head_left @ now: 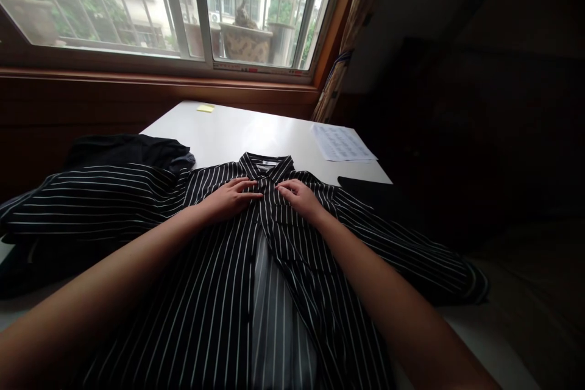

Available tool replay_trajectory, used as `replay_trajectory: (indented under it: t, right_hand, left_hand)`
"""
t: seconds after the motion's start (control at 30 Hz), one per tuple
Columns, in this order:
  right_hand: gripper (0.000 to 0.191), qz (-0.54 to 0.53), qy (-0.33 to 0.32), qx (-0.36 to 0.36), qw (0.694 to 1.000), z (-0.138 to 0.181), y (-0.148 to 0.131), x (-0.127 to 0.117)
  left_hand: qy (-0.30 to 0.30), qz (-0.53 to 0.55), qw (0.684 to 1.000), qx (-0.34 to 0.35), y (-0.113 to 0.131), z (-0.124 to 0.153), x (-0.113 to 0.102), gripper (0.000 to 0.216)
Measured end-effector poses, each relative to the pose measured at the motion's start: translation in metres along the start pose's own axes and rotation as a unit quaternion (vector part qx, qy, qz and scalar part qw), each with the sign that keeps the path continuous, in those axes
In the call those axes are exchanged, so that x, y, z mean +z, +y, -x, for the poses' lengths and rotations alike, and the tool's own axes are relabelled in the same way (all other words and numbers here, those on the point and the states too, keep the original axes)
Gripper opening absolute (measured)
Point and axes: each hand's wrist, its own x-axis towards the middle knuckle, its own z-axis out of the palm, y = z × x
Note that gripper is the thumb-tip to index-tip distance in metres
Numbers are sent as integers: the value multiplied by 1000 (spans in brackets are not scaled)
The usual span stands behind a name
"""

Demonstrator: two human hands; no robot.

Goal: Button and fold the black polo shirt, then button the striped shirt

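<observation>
A black shirt with thin white stripes (210,292) lies face up on a white table (237,131), collar away from me and sleeves spread to both sides. Its front hangs open lower down, showing the grey inside. My left hand (231,197) rests on the left chest panel just below the collar, fingers stretched toward the front edge. My right hand (299,195) lies on the right chest panel, fingers flat and pointing at the left hand. Neither hand holds anything; the fingertips nearly meet at the placket.
A dark garment (130,149) is heaped at the table's far left. A printed sheet of paper (342,143) lies at the far right corner, a yellow sticky note (205,108) near the window. A dark flat object (365,189) sits right of the shirt.
</observation>
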Motion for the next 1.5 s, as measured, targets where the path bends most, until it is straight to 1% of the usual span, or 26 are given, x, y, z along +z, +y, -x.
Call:
replay_trajectory:
  t: [0.1,0.17,0.23,0.3,0.33,0.4,0.5,0.6,0.7,0.77,0.9,1.07,1.2,1.37,1.5]
  right_hand:
    - [22,4,18,-5,1000,21,-25,-2]
    - [21,9,-4,-16,1000,34,-43,3]
    - [19,21,-46,-19,999,45,-57,12]
    - [19,45,-72,-10,996,53,-64,23]
    - [20,61,-74,-2,995,55,-66,28]
    - [21,87,-62,14,994,58,-66,36]
    - [16,83,-40,28,995,62,-62,41]
    - [8,67,-24,25,997,67,-58,41]
    - [4,54,-11,27,998,69,-54,38]
    - [4,40,-4,32,999,69,-52,37]
    - [8,5,1,44,999,65,-50,33]
    - [8,-66,-19,77,995,61,-48,24]
    - [12,-110,-42,111,987,59,-46,18]
    - [15,-133,-60,130,981,58,-45,18]
    - [15,-142,-63,138,978,58,-45,19]
  left_hand:
    - [17,8,999,-49,8,0,-9,43]
    - [35,16,995,-87,15,1,-16,35]
    - [47,38,992,-115,23,4,-23,22]
    - [43,87,987,-128,33,7,-27,14]
    - [40,116,984,-129,37,9,-28,12]
    - [36,166,977,-128,46,12,-28,11]
    - [31,198,971,-129,57,16,-22,10]
    - [27,206,969,-136,64,18,-15,10]
    - [31,218,964,-150,68,21,-12,11]
    - [30,215,965,-150,69,24,-12,12]
    - [37,185,974,-128,69,27,-8,15]
    - [35,140,985,-93,68,23,-4,13]
    - [23,116,989,-86,68,19,-3,11]
    - [27,138,984,-109,69,19,-1,9]
    - [41,200,970,-134,71,18,-3,7]
